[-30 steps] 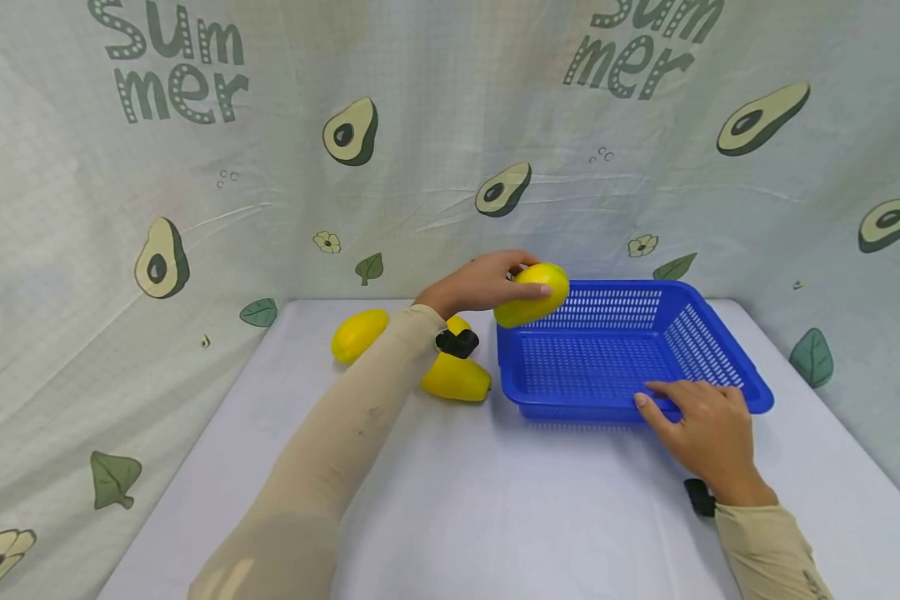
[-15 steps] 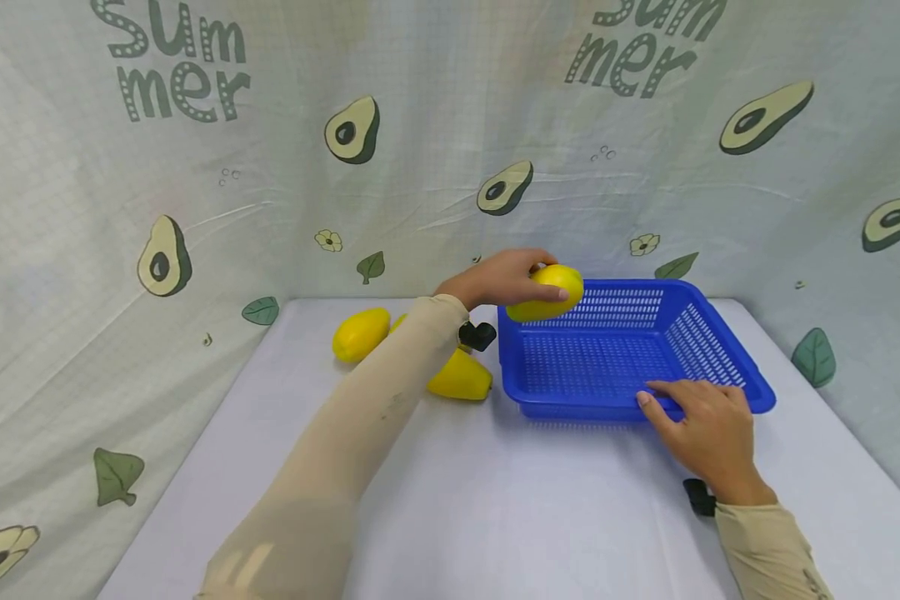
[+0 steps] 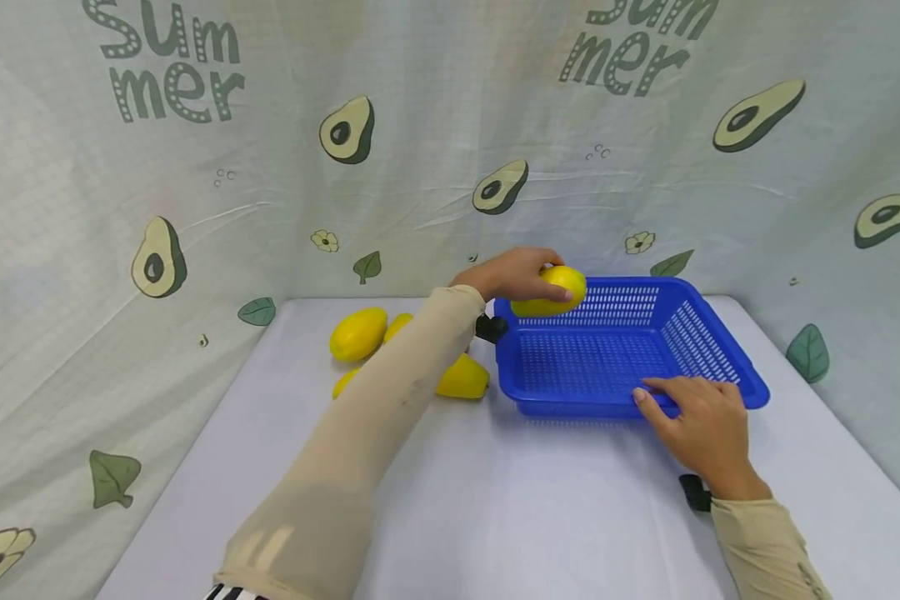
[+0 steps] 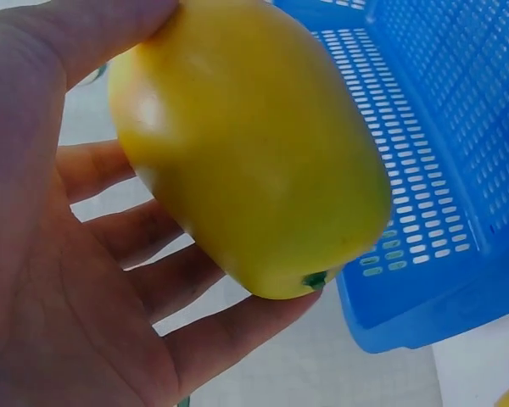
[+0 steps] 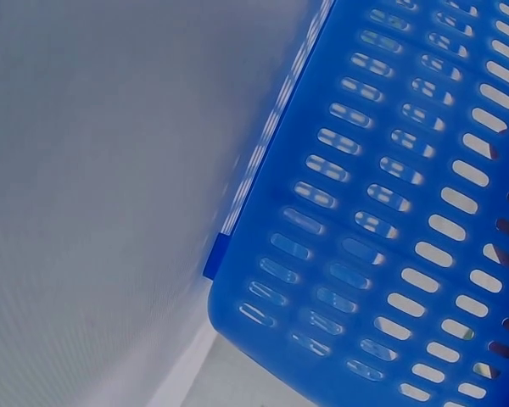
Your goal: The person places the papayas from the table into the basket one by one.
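Observation:
My left hand [image 3: 510, 275] holds a yellow papaya [image 3: 537, 308] above the back left corner of the blue plastic basket [image 3: 592, 409]. In the left wrist view the papaya [image 4: 254, 144] shows a greenish end with a small dark green stem; my thumb and spread fingers go round it. My right hand [image 3: 701, 429] holds the basket's front rim, thumb and forefinger at the edge. The right wrist view looks at the slotted basket wall [image 5: 339, 170], with dark shapes, perhaps fingers, behind its slots at the right.
Left of the basket, more yellow fruits lie on the white table [image 3: 495, 500]: one fruit at the back left [image 3: 358, 334], another papaya [image 3: 462, 379] near the basket, others partly hidden by my left forearm. A patterned cloth [image 3: 420, 125] hangs behind.
My left hand has carried the papaya a little to the right, over the basket's back left corner. My right hand has stayed at the front rim.

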Motion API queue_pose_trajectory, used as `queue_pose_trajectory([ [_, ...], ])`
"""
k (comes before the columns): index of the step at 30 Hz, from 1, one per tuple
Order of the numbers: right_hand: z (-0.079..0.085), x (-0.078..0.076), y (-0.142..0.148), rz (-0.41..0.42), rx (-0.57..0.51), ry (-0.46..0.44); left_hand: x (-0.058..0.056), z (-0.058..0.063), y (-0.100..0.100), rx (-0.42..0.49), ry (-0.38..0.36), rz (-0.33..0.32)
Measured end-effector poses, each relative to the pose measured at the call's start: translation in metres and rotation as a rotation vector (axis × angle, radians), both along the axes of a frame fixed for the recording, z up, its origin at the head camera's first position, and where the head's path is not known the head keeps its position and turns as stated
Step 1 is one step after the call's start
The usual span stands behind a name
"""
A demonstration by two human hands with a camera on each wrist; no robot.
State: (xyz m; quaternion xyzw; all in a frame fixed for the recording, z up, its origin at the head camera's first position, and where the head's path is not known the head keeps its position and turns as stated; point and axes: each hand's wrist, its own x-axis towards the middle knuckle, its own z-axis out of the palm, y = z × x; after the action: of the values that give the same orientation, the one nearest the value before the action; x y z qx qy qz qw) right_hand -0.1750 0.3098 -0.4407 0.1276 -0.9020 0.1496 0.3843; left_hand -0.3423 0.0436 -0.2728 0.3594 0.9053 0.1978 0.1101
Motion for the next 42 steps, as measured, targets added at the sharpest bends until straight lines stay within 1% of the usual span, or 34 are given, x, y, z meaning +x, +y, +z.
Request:
queue_pose_trajectory([
  [3,0.001,0.001,0.001,-0.012,-0.001,-0.011,0.0,-0.002,0.005,0.002,0.006,0.002],
  [8,0.002,0.001,0.003,-0.018,0.0,-0.02,-0.001,-0.006,0.01,0.005,-0.006,0.013],
  [11,0.002,0.0,0.003,-0.017,-0.001,-0.02,-0.003,-0.007,0.01,-0.019,-0.008,0.013],
  [17,0.001,0.0,0.001,-0.011,-0.007,-0.034,-0.009,-0.005,0.009,-0.089,-0.019,0.034],
  [22,0.0,0.002,0.0,-0.019,-0.017,-0.046,-0.011,-0.004,0.014,-0.11,-0.009,0.032],
  [26,-0.001,0.001,-0.001,-0.009,-0.022,-0.029,-0.013,-0.004,0.019,-0.102,0.002,0.026],
  [31,-0.001,0.0,-0.003,0.007,-0.022,-0.02,-0.014,-0.007,0.02,-0.087,-0.014,0.055],
  [36,-0.001,0.0,-0.004,-0.005,-0.025,-0.029,-0.015,-0.008,0.022,-0.077,-0.028,0.068],
  [42,0.002,0.001,-0.001,-0.004,-0.03,-0.03,-0.017,-0.007,0.028,-0.063,-0.039,0.04],
])
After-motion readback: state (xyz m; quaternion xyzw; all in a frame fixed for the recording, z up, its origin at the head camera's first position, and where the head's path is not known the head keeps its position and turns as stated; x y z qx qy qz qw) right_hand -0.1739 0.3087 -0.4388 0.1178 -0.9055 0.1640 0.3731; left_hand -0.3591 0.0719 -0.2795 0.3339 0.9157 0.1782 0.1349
